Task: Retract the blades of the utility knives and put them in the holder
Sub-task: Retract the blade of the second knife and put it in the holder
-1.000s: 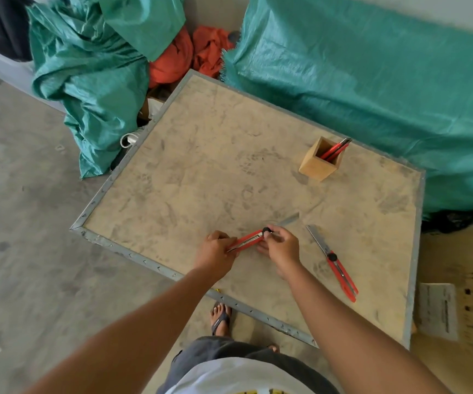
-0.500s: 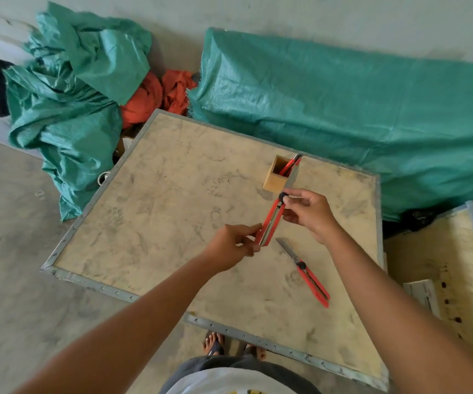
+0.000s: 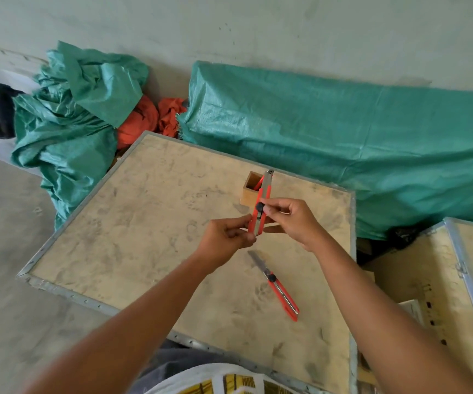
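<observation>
Both hands hold a red utility knife (image 3: 263, 203) almost upright above the board. My left hand (image 3: 226, 237) pinches its lower end. My right hand (image 3: 289, 220) grips the middle, thumb by the black knob. Only a short metal tip shows at its top. Behind it stands the wooden holder (image 3: 248, 196), with red knives inside. A second red utility knife (image 3: 279, 288) lies on the board below my hands, its long blade out and pointing up-left.
The work surface is a plywood board with a metal rim (image 3: 67, 292). Green tarps (image 3: 343, 143) lie behind it and to the left. A second metal-edged crate (image 3: 462, 268) stands at the right. Bare concrete floor is at the left.
Both hands lifted the knife off the board and turned it from lying flat to nearly upright, closer to the holder. Its long blade no longer sticks out. The view tilted up.
</observation>
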Demonstrator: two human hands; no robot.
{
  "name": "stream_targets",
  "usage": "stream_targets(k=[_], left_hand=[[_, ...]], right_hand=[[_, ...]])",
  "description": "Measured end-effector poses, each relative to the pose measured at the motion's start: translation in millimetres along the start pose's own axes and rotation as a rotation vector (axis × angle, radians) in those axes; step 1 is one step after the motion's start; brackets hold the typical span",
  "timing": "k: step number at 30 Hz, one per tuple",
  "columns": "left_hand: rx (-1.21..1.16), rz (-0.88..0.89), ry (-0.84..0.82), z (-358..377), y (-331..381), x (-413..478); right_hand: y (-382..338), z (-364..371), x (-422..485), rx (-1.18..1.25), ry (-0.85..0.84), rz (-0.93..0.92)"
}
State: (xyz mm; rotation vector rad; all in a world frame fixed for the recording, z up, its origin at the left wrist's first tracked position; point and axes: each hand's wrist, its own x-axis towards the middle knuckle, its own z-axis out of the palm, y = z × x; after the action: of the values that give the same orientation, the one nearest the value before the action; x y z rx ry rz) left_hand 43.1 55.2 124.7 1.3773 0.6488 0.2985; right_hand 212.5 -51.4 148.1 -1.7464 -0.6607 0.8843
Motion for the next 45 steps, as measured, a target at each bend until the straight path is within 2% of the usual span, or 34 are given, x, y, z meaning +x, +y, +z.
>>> stream_targets(k=[8, 19, 25, 31, 38, 42, 45], left_hand=[[-0.001, 0.021, -0.066, -2.7, 13.0, 24.6], [0.133, 0.039, -0.152, -7.5, 22.5, 52.6], [0.140, 0.036, -0.123, -2.8, 15.7, 54.9], [0.107, 0.047, -0.077, 3.9, 13.1, 48.3], [0.124, 0.075, -0.067, 8.8, 10.6, 47.6], [0.129, 0.081, -0.067, 8.4, 10.8, 51.4], [0.155, 0.094, -0.069, 7.7, 9.4, 58.7]], right_hand=[[-5.8, -10.4, 4.6, -0.037, 0.001, -0.030], [-0.5, -8.1, 12.4, -0.095, 0.046, -0.027], [1.9, -8.1, 14.4, -0.177, 0.120, -0.048], [3.8, -12.8, 12.2, -0.136, 0.027, -0.080], [11.4, -13.8, 13.7, -0.215, 0.145, -0.098], [10.3, -15.0, 14.2, -0.170, 0.093, -0.111], [12.6, -13.4, 20.5, -0.232, 0.135, -0.115]])
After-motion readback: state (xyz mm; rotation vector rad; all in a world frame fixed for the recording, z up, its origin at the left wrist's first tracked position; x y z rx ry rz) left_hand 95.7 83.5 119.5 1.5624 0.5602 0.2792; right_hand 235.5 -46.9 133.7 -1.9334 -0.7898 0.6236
